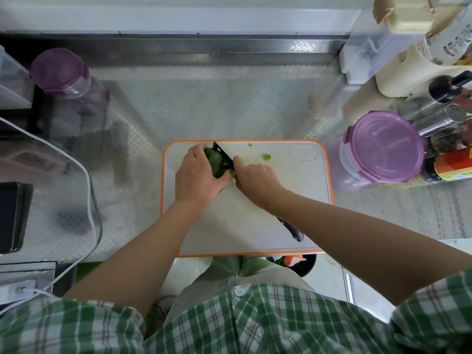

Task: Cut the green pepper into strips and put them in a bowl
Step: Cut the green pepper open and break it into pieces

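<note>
Green pepper [215, 163] sits on the far left part of a white, orange-rimmed cutting board [255, 226], clasped by the person's left hand [196, 175], whose fingers curl over its far side while the thumb presses against its near end. The right hand [258, 183] is wrapped tight around a dark knife [224, 157], gripping it close to the blade, with one finger reaching forward beside it; the handle's end pokes out behind the wrist. The blade rests against the pepper's right side, between the two sets of fingers. Two small green scraps [267, 157] lie on the board just beyond and right of the right hand's fingers. Well to the right of those fingers, off the board, a purple-lidded container [383, 146] stands on the steel counter [204, 103] beside a cluster of bottles [444, 90]. Far to the left of the left hand's fingers stands a purple-capped jar [60, 70].
</note>
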The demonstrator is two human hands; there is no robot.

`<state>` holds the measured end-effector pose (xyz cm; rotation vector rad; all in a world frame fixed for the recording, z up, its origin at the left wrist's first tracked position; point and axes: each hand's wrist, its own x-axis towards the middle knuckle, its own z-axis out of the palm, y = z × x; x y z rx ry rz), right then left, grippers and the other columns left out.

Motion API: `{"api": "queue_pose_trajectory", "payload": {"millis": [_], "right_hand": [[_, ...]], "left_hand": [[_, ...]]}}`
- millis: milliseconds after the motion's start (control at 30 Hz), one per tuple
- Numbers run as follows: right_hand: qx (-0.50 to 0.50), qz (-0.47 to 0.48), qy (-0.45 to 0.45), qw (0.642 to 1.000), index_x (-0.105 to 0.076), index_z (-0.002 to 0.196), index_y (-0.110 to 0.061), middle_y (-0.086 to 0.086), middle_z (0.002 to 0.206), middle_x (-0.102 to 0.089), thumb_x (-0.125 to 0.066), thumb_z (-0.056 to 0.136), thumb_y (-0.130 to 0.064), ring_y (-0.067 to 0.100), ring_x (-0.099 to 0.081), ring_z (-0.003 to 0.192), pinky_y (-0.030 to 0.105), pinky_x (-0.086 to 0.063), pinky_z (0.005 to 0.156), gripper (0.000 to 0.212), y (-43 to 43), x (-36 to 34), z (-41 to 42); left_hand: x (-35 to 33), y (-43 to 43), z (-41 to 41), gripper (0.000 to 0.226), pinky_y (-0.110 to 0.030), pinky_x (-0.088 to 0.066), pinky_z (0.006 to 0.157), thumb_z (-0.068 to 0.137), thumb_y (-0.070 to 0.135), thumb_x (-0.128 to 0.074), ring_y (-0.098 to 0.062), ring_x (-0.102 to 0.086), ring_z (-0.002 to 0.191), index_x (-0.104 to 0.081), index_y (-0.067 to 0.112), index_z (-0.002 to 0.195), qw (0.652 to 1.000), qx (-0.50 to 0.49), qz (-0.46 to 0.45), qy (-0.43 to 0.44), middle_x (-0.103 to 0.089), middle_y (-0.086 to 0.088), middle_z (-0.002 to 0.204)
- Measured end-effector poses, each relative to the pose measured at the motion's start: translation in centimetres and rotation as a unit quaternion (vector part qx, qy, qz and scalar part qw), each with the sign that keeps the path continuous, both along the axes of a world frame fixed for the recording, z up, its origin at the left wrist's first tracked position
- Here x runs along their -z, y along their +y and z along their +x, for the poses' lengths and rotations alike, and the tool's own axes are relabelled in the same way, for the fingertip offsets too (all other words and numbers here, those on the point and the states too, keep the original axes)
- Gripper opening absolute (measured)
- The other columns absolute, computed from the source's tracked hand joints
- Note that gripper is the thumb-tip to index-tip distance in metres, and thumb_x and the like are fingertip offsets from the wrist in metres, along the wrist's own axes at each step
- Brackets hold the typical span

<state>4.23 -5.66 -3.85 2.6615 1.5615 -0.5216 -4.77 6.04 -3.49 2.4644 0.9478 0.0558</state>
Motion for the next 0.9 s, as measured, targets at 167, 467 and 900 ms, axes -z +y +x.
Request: {"api": "queue_pose_trajectory", "payload": {"millis": [167,467,900], "right_hand": [[0.019,-0.014,0.022,0.999,-0.038,0.119,-0.006,0.009,0.094,-0.063,-0.038,0.096,-0.009,0.033,-0.063,0.085,0.033,-0.028,0.059,0.022,1.9,0.5,-0.2],[0.074,-0.019,0.02,0.997,-0.038,0.114,-0.009,0.01,0.088,-0.061,-0.035,0.099,-0.012,0.033,-0.061,0.077,0.035,-0.032,0.059,0.015,1.5,0.5,0.2],[0.093,0.048,0.048,0.993,-0.026,0.094,-0.014,-0.002,0.057,-0.034,-0.038,0.096,-0.02,0.026,-0.036,0.05,0.033,-0.032,0.053,0.014,0.3,-1.7,0.1]], "left_hand": [[-0.4,0.1,-0.2,0.074,-0.034,-0.043,0.084,0.076,0.046,-0.072,-0.024,-0.05,0.117,-0.042,0.007,0.131,1.0,-0.01,-0.014,-0.002,-0.051,-0.007,0.128],[-0.9,1.1,-1.4,0.071,-0.033,-0.044,0.093,0.073,0.039,-0.077,-0.019,-0.052,0.116,-0.044,0.015,0.132,0.995,-0.035,-0.084,-0.047,-0.054,0.001,0.126],[-0.4,1.1,-2.1,0.071,-0.026,-0.044,0.089,0.072,0.04,-0.078,-0.017,-0.049,0.111,-0.046,0.017,0.13,0.993,-0.02,-0.087,-0.071,-0.05,-0.001,0.124]]}}
